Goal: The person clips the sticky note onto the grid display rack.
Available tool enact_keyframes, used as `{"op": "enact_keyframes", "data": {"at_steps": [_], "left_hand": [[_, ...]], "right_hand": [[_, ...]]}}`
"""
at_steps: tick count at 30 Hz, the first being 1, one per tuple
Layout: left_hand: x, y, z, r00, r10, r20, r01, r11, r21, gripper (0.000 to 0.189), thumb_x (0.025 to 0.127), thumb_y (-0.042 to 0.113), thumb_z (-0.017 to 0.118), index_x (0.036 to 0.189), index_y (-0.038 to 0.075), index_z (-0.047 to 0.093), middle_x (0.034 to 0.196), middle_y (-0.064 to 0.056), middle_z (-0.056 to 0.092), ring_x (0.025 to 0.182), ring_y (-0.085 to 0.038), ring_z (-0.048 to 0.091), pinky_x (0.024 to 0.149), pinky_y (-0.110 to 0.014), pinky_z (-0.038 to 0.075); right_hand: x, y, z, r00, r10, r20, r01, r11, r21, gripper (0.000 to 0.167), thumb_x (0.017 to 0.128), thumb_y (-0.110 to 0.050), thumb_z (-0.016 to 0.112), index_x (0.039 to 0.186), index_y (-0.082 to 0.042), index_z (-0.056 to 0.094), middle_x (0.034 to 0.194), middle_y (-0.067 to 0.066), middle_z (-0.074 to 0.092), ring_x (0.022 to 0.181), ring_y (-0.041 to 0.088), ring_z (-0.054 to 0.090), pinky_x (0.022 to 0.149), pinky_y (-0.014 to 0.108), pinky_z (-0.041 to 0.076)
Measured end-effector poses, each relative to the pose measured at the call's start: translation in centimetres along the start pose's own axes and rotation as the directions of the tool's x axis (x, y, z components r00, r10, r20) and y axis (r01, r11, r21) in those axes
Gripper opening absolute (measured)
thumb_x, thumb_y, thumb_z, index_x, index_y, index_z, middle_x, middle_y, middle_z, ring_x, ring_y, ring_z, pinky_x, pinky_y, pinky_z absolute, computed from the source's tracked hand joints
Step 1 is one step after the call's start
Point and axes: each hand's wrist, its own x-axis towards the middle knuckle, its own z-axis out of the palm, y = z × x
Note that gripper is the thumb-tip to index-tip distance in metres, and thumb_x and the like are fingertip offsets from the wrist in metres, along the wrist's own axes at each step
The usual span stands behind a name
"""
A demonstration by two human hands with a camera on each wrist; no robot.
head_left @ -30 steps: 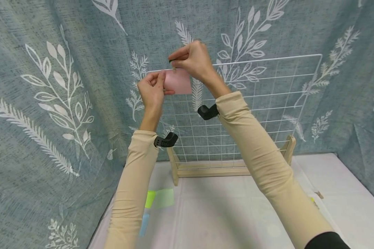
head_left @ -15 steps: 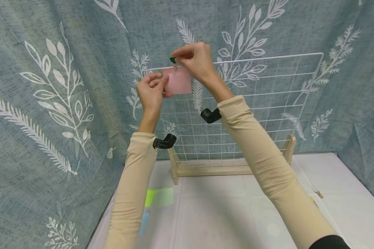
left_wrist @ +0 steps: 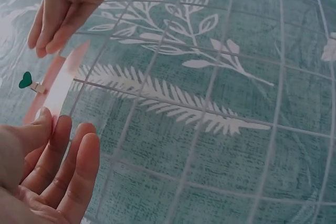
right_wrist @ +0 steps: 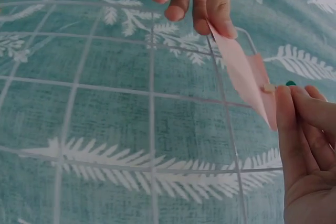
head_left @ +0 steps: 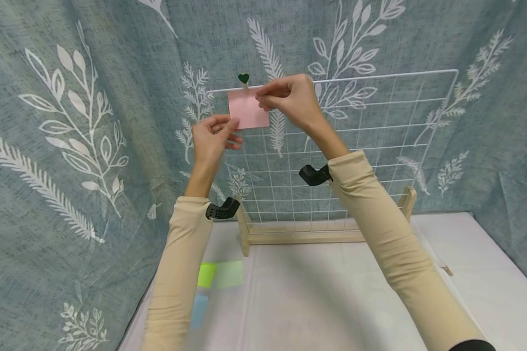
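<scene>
A pink sticky note (head_left: 248, 111) hangs at the upper left of the white wire grid (head_left: 361, 117). At its top edge sits a small wooden clothespin with a dark green heart (head_left: 243, 78), upright over the grid's top wire. My left hand (head_left: 212, 139) pinches the note's lower left corner between thumb and index finger. Beside the note's upper right corner is my right hand (head_left: 296, 100), its fingertips off the clothespin and overlapping the paper in the head view. In the left wrist view, the right hand's fingers (left_wrist: 50, 35) point down near the note, nothing between them.
A wooden base (head_left: 307, 237) supports the grid on the white-covered table (head_left: 307, 292). Bright green (head_left: 207, 275), pale green (head_left: 230, 274) and blue (head_left: 199, 311) sticky notes lie at left. Another clothespin (head_left: 447, 270) lies at right. Patterned curtain (head_left: 127, 73) surrounds the table.
My right hand has let go of the heart clothespin and moved right and down, so the heart now shows whole. My left hand has slid down to the note's lower corner.
</scene>
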Motion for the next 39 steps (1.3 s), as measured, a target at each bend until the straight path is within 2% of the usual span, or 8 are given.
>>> {"op": "enact_keyframes", "data": {"at_steps": [6, 13, 18, 21, 27, 33, 36, 39], "left_hand": [[-1.3, -0.9, -0.9, 0.998, 0.027, 0.061, -0.034, 0.994, 0.108, 0.027, 0.094, 0.02, 0.069, 0.101, -0.007, 0.068, 0.072, 0.003, 0.07, 0.056, -0.012, 0.067, 0.051, -0.026, 0.061], [-2.3, -2.0, -1.8, 0.994, 0.053, 0.09, -0.064, 0.991, 0.116, 0.023, 0.095, 0.015, 0.066, 0.099, -0.008, 0.068, 0.071, 0.006, 0.07, 0.056, -0.012, 0.067, 0.05, -0.025, 0.06], [-2.9, -2.9, -2.6, 0.995, 0.031, 0.095, -0.043, 0.99, 0.131, 0.018, 0.095, 0.015, 0.066, 0.097, -0.003, 0.07, 0.071, 0.004, 0.07, 0.056, -0.013, 0.067, 0.05, -0.027, 0.06], [-3.3, -3.5, -3.2, 0.995, 0.02, 0.099, -0.036, 0.986, 0.163, 0.02, 0.095, 0.016, 0.066, 0.097, -0.003, 0.07, 0.072, 0.003, 0.07, 0.056, -0.013, 0.066, 0.05, -0.027, 0.061], [-4.6, -4.6, -5.3, 0.985, -0.111, 0.129, 0.092, 0.986, 0.14, 0.015, 0.095, 0.02, 0.067, 0.095, 0.005, 0.071, 0.077, -0.001, 0.071, 0.06, -0.015, 0.067, 0.051, -0.027, 0.061], [-6.2, -5.7, -8.1, 0.968, -0.219, 0.123, 0.195, 0.963, 0.186, 0.017, 0.096, 0.025, 0.066, 0.098, 0.009, 0.07, 0.08, 0.001, 0.071, 0.064, -0.014, 0.069, 0.054, -0.029, 0.062], [-7.1, -6.5, -9.6, 0.953, -0.28, 0.112, 0.258, 0.95, 0.176, 0.02, 0.096, 0.028, 0.065, 0.101, 0.009, 0.069, 0.083, 0.002, 0.071, 0.066, -0.013, 0.069, 0.057, -0.03, 0.063], [-8.2, -7.3, -11.2, 0.929, -0.349, 0.119, 0.326, 0.928, 0.178, 0.02, 0.096, 0.029, 0.065, 0.103, 0.01, 0.069, 0.086, 0.003, 0.071, 0.069, -0.013, 0.069, 0.06, -0.031, 0.063]], "right_hand": [[-2.2, 1.0, -0.2, 0.999, 0.001, 0.047, -0.001, 1.0, -0.007, 0.012, 0.09, 0.0, 0.07, 0.098, 0.007, 0.075, 0.096, 0.019, 0.073, 0.075, 0.013, 0.071, 0.074, 0.029, 0.062], [-4.3, 3.3, -0.8, 0.997, 0.041, 0.064, -0.037, 0.998, -0.054, 0.012, 0.09, -0.002, 0.07, 0.099, 0.005, 0.075, 0.095, 0.018, 0.074, 0.078, 0.021, 0.072, 0.074, 0.027, 0.062], [-5.9, 5.0, -1.7, 0.994, 0.087, 0.058, -0.082, 0.992, -0.094, 0.013, 0.09, -0.004, 0.071, 0.099, 0.004, 0.076, 0.094, 0.018, 0.074, 0.075, 0.012, 0.071, 0.073, 0.026, 0.062], [-7.1, 6.1, -2.6, 0.991, 0.116, 0.067, -0.108, 0.988, -0.114, 0.015, 0.09, -0.007, 0.071, 0.1, 0.003, 0.076, 0.095, 0.018, 0.073, 0.076, 0.011, 0.071, 0.074, 0.028, 0.062], [-10.7, 8.7, -5.0, 0.967, 0.235, 0.1, -0.218, 0.963, -0.16, 0.02, 0.092, -0.013, 0.071, 0.105, 0.001, 0.075, 0.099, 0.017, 0.073, 0.082, 0.019, 0.071, 0.08, 0.036, 0.062], [-14.5, 11.3, -7.3, 0.929, 0.358, 0.096, -0.339, 0.926, -0.169, 0.027, 0.093, -0.021, 0.07, 0.11, 0.0, 0.073, 0.102, 0.016, 0.073, 0.085, 0.018, 0.071, 0.08, 0.028, 0.06], [-16.0, 12.2, -8.0, 0.918, 0.387, 0.085, -0.369, 0.913, -0.176, 0.029, 0.094, -0.022, 0.07, 0.111, 0.001, 0.073, 0.103, 0.015, 0.073, 0.084, 0.014, 0.071, 0.083, 0.031, 0.061], [-17.3, 12.8, -8.5, 0.913, 0.4, 0.077, -0.381, 0.906, -0.185, 0.029, 0.093, -0.021, 0.071, 0.111, 0.001, 0.073, 0.103, 0.015, 0.073, 0.084, 0.012, 0.071, 0.086, 0.039, 0.06]]}}
